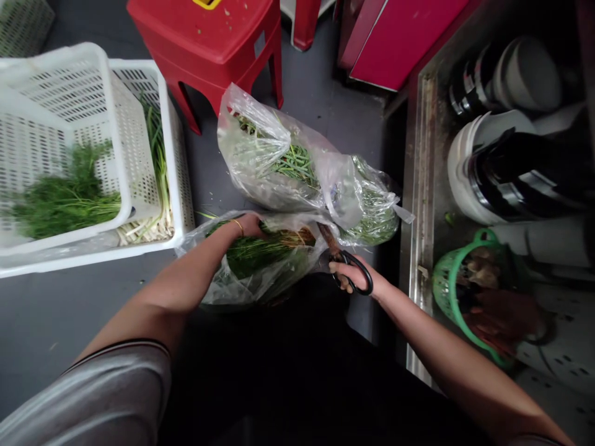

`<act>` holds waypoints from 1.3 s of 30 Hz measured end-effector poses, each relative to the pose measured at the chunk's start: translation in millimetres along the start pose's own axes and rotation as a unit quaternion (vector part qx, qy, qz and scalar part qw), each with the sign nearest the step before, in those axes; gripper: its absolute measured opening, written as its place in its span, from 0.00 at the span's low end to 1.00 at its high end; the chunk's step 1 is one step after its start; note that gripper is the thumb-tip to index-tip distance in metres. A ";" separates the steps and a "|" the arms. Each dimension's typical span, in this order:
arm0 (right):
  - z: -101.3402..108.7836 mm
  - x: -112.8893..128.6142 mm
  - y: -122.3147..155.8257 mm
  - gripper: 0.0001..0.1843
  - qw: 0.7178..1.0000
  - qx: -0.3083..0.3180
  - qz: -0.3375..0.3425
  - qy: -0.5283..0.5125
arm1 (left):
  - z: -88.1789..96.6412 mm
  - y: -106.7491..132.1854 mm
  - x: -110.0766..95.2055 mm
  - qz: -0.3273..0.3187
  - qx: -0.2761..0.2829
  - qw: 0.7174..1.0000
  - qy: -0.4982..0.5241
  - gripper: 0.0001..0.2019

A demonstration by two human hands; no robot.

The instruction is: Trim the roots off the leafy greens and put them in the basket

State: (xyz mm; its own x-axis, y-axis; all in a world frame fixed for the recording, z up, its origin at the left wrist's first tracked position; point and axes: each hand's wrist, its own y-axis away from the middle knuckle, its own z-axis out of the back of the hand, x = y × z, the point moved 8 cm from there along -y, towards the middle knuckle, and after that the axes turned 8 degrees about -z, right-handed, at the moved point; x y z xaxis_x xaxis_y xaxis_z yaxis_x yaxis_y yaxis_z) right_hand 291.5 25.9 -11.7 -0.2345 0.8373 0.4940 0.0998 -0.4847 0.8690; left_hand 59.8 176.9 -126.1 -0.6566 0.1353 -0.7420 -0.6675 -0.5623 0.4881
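Observation:
My left hand (pixel 251 227), with a thin gold band at the wrist, reaches into an open clear plastic bag (pixel 251 291). Its fingers close around feathery green herbs that look like dill (pixel 251 255), though the bag and the leaves partly hide the fingertips. Brownish stem ends (pixel 304 236) of the herbs point right. In my right hand (pixel 346 274) are black-handled scissors (pixel 365 272), their dark, rusty blades directed up and left at the bag's right edge. Just beyond lies another clear bag (pixel 264 155) of green stalks, beside a knotted bag of greens (pixel 372 210).
Left, a white basket (pixel 109 80) with dill sits in a larger white crate (pixel 179 161) holding scallions. A red stool (pixel 223 37) stands ahead. Along the right, a metal-edged shelf (pixel 418 186) holds stacked bowls (pixel 525 74) and a green basket (pixel 450 279).

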 end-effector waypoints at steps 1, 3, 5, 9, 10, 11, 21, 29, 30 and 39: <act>-1.3 1.0 2.8 0.17 0.999 0.017 0.000 0.037 | 4.7 0.6 5.8 0.011 -0.002 0.999 0.031 0.26; -4.4 0.1 7.5 0.16 0.991 0.066 -0.008 0.120 | 8.5 2.0 13.8 0.023 0.006 0.996 0.085 0.26; -6.5 -4.3 10.6 0.17 0.976 0.119 -0.026 0.181 | 7.3 2.9 18.3 0.035 0.018 0.991 0.129 0.27; -10.9 -15.3 7.3 0.15 0.960 0.164 -0.081 0.211 | 3.7 2.2 14.4 0.047 0.024 0.987 0.155 0.27; -14.0 -18.4 4.0 0.15 0.961 0.158 -0.098 0.206 | 4.8 1.8 12.3 0.051 0.021 0.990 0.132 0.26; -18.1 -21.4 -0.1 0.15 0.962 0.148 -0.112 0.198 | 6.9 1.5 10.0 0.056 0.016 0.994 0.097 0.25; -36.1 -38.3 -31.9 0.15 0.983 0.053 -0.131 0.118 | -17.3 -3.0 -10.0 0.042 0.024 0.983 -0.177 0.25; -36.2 -37.1 -29.4 0.14 0.984 0.062 -0.111 0.124 | -39.7 -6.7 -3.9 0.076 0.039 0.984 -0.159 0.20; -34.7 -35.8 -29.0 0.14 0.984 0.063 -0.104 0.127 | -34.0 -6.0 -4.5 0.068 0.041 0.986 -0.149 0.21; -46.8 -13.4 -4.7 0.16 0.952 0.146 -0.049 0.263 | 27.1 24.2 12.4 0.088 0.038 0.993 0.075 0.18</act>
State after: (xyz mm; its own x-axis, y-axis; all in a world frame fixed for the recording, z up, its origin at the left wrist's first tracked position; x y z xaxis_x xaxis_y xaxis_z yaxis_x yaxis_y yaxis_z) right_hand 248.9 5.1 -23.8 -0.7007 0.5954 0.3931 0.2995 -0.2546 0.9195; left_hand 26.0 187.0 -111.0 -0.7096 -0.0861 -0.6994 -0.5753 -0.5023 0.6455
